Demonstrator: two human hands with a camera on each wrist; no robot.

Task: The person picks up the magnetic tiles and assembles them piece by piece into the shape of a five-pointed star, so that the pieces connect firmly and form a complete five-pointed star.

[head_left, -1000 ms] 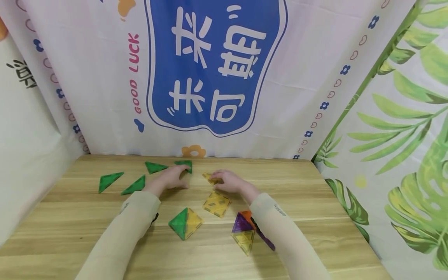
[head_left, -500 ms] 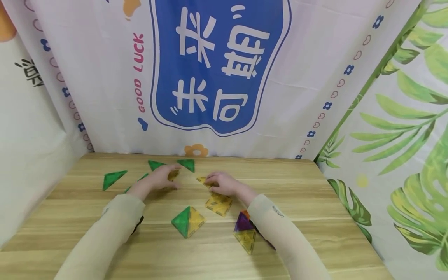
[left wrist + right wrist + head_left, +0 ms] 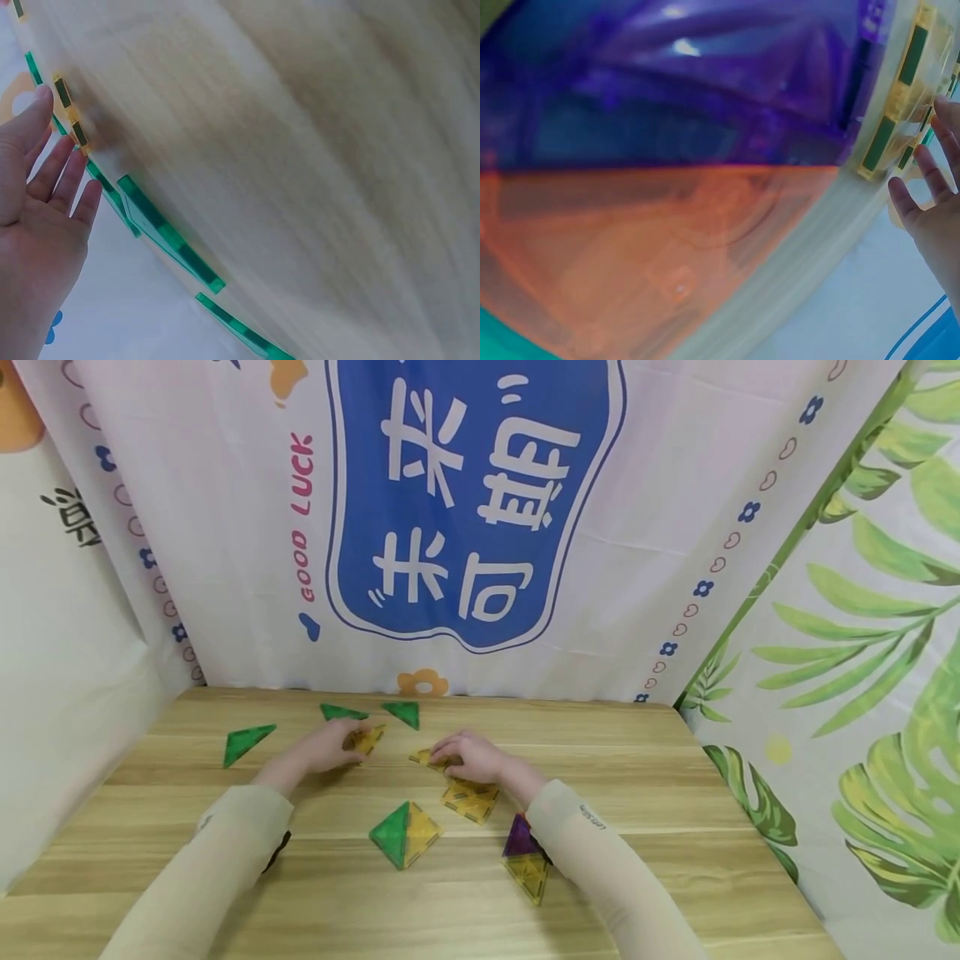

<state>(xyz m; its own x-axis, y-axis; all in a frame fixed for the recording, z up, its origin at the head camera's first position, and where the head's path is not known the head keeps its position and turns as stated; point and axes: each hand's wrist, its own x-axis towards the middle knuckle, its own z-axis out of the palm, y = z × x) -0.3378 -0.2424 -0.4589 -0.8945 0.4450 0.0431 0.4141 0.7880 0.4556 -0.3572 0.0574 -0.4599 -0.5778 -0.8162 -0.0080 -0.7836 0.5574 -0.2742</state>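
My left hand (image 3: 330,745) is at a yellow triangular magnetic tile (image 3: 371,738), thumb and fingers apart on either side. In the left wrist view its fingers (image 3: 66,169) are nearly straight, fingertips right at the tile's edge (image 3: 62,93). Farther right, my right hand (image 3: 480,758) pinches another yellow triangular tile (image 3: 421,757), whose left corner sticks out past the fingertips. Just below that hand lies a yellow square (image 3: 471,806) made of tiles, partly covered by it. Green triangular tiles (image 3: 247,742) lie around the left hand, one of them hidden under the forearm in the head view.
A green and yellow diamond (image 3: 406,835) of tiles lies at the middle of the wooden table (image 3: 360,902). By the right forearm is a group with a purple tile (image 3: 519,838) and a yellow one; the right wrist view also shows an orange tile (image 3: 667,247). A printed curtain hangs behind.
My left hand has moved left, and a yellow triangle now shows at its fingertips. My right hand has brought its yellow triangle a little left and nearer.
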